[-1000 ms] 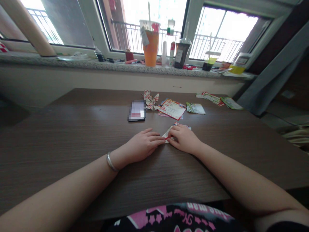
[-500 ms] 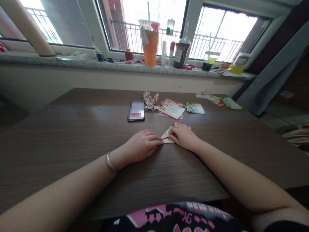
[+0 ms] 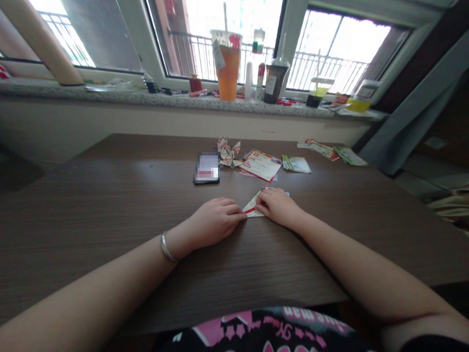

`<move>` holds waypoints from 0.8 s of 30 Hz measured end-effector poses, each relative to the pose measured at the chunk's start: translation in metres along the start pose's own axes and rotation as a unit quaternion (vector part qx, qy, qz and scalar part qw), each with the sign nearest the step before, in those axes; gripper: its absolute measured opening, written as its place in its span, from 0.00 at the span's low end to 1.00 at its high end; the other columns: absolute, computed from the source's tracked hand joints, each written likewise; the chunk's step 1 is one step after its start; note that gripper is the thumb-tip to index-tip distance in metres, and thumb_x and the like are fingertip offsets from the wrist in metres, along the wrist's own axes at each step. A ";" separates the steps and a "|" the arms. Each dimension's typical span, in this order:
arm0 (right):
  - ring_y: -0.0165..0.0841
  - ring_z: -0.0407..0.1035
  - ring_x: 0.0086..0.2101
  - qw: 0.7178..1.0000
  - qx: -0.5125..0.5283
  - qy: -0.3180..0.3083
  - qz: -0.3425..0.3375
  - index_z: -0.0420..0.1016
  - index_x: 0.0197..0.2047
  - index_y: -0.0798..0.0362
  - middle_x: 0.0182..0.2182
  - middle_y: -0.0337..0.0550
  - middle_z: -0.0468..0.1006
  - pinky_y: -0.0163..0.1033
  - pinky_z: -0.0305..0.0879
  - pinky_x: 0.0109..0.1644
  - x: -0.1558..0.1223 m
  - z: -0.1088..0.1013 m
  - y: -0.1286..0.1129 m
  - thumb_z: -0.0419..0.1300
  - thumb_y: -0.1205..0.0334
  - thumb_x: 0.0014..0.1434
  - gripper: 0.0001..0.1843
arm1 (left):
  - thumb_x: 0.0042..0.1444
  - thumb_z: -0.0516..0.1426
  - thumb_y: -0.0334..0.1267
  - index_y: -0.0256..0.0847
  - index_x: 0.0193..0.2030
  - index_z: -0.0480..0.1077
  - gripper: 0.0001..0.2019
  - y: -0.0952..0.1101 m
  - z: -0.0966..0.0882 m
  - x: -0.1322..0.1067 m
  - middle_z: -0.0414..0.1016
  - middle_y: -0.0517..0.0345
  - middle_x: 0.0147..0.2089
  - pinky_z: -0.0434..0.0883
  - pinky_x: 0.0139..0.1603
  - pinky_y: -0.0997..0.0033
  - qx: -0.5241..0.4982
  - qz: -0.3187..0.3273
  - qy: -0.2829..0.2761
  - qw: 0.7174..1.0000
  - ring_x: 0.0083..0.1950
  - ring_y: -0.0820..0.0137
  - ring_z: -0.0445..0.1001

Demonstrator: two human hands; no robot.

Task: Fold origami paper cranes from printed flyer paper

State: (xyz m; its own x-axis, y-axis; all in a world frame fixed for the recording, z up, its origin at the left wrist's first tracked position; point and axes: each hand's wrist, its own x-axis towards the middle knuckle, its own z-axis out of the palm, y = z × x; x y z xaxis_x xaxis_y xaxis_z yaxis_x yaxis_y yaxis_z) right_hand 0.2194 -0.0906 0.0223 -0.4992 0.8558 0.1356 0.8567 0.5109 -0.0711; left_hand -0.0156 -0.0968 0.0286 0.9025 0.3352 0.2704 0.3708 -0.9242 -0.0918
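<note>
On the table point(image 3: 110, 205) straight before me lies the folded paper point(image 3: 253, 209), with my left hand point(image 3: 214, 222) touching its left corner and my right hand point(image 3: 280, 208) resting on its right part. Behind it, farther from me, the phone point(image 3: 207, 167) lies to the left, the paper crane point(image 3: 229, 152) just right of the phone, then the leaflet point(image 3: 261, 165) and the stack of cards point(image 3: 296, 164) further right, with more leaflets point(image 3: 322, 148) near the table's far right corner. Behind the table runs the windowsill point(image 3: 110, 98), where a tall cup point(image 3: 228, 66) stands left of a smaller cup point(image 3: 275, 78), bottles point(image 3: 250, 80) between them.
</note>
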 end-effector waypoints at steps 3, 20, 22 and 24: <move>0.39 0.67 0.41 0.999 -0.038 0.015 -0.001 0.72 0.36 0.53 0.37 0.47 0.77 0.41 0.55 0.44 -0.002 0.001 -0.002 0.57 0.58 0.63 0.08 | 0.64 0.50 0.34 0.40 0.53 0.71 0.14 0.001 0.000 0.001 0.76 0.51 0.44 0.71 0.49 0.63 0.006 -0.006 -0.008 1.000 0.47 0.64 0.73; 0.40 0.67 0.41 0.999 -0.008 0.040 0.011 0.73 0.33 0.51 0.35 0.44 0.78 0.45 0.53 0.50 -0.003 0.000 -0.017 0.57 0.56 0.61 0.09 | 0.63 0.51 0.33 0.40 0.53 0.71 0.14 0.000 0.000 0.001 0.76 0.52 0.42 0.71 0.47 0.64 0.015 0.013 0.007 1.000 0.45 0.64 0.73; 0.39 0.67 0.40 0.999 0.006 0.038 0.017 0.73 0.33 0.51 0.34 0.44 0.78 0.45 0.53 0.50 -0.002 0.001 -0.016 0.58 0.56 0.61 0.09 | 0.63 0.51 0.33 0.41 0.53 0.70 0.14 0.000 -0.001 0.001 0.76 0.53 0.42 0.71 0.46 0.64 0.015 0.014 0.005 1.000 0.45 0.64 0.73; 0.39 0.67 0.40 0.999 0.014 0.038 0.019 0.73 0.32 0.51 0.34 0.44 0.78 0.45 0.53 0.50 -0.002 0.001 -0.015 0.58 0.56 0.61 0.10 | 0.62 0.52 0.33 0.41 0.54 0.70 0.15 0.000 -0.002 0.002 0.76 0.52 0.43 0.70 0.47 0.64 0.019 0.017 0.000 1.000 0.46 0.64 0.73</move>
State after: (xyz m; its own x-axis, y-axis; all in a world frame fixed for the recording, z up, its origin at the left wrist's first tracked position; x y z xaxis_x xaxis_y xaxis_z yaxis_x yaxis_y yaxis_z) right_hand 0.2072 -0.1002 0.0220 -0.4541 0.8666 0.2067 0.8702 0.4812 -0.1057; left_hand -0.0145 -0.0964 0.0310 0.9152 0.3030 0.2656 0.3470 -0.9277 -0.1376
